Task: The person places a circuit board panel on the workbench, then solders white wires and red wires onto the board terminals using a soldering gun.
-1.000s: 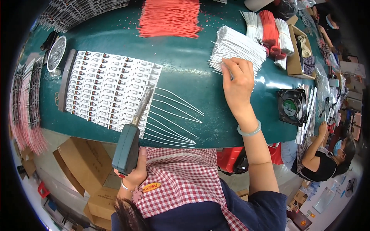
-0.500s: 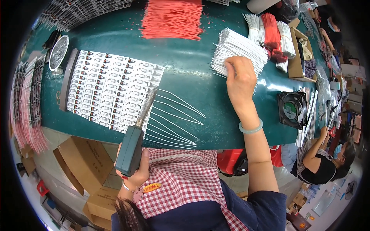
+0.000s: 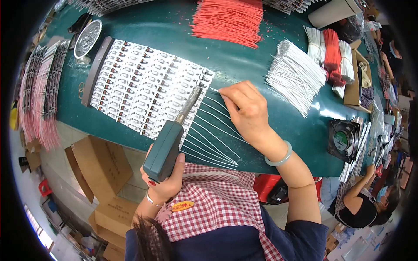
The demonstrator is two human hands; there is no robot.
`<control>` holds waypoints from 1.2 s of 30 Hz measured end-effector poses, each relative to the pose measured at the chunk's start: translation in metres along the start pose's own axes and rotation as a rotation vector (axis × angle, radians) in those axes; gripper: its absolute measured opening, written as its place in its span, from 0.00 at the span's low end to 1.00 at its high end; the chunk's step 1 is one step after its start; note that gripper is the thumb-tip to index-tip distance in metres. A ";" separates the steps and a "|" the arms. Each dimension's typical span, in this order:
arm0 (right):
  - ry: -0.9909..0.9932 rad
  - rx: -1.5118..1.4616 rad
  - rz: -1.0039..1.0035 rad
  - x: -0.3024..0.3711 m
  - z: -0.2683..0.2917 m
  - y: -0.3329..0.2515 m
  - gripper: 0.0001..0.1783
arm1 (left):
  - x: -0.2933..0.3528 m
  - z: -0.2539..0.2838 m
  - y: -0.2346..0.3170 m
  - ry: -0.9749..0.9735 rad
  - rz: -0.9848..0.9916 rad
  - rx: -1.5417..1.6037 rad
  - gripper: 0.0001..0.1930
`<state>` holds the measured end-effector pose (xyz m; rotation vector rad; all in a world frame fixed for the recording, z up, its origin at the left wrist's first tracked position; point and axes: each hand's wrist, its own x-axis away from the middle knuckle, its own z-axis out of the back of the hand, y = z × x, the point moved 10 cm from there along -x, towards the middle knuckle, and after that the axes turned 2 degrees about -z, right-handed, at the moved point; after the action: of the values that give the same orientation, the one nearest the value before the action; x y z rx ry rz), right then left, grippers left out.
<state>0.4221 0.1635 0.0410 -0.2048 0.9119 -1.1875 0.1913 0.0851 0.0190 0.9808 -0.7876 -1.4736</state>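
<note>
1. Here the left hand (image 3: pixel 167 185) is wrapping around a dark green, boxy hand tool (image 3: pixel 162 150), thumb lying along its right side; the other fingers are partly hiding behind the body.
2. The tool is tilting up and to the right, its long grey metal tip (image 3: pixel 190 104) hanging over the right edge of a white panel of small repeated parts (image 3: pixel 146 87); whether it is touching, I cannot tell.
3. Now the right hand (image 3: pixel 249 108): it is arching palm-down, wrist bending left, thumb and forefinger closing narrowly on a thin white wire (image 3: pixel 215 90), whose end is poking out just beside the panel.
4. Below that hand, a fan of thin white wires (image 3: pixel 217 150) is spreading from the panel's edge across the green tabletop (image 3: pixel 237 61).
5. The right forearm (image 3: pixel 300 180) is slanting up from the lower right, a pale green bangle (image 3: pixel 281 155) circling the wrist.
</note>
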 end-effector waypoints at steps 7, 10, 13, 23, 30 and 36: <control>-0.016 0.049 -0.010 0.007 -0.012 0.000 0.09 | 0.001 -0.003 -0.004 -0.064 0.024 -0.025 0.13; -0.012 0.077 0.006 0.007 -0.014 -0.001 0.09 | -0.002 -0.004 0.000 -0.075 0.033 -0.049 0.12; -0.029 0.083 -0.002 0.009 -0.014 -0.001 0.10 | -0.007 -0.005 0.006 -0.090 0.023 -0.081 0.11; -0.021 0.116 0.028 0.008 -0.015 -0.005 0.10 | -0.007 -0.011 0.008 -0.156 -0.012 -0.152 0.10; -0.017 0.118 0.014 0.008 -0.015 -0.003 0.10 | 0.010 -0.002 -0.016 -0.115 0.082 -0.065 0.14; -0.025 0.103 -0.027 0.005 -0.013 -0.002 0.10 | -0.006 -0.002 0.005 -0.036 -0.045 0.000 0.15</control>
<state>0.4120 0.1623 0.0310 -0.1494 0.8258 -1.2511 0.1949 0.0900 0.0238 0.9800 -0.7957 -1.5335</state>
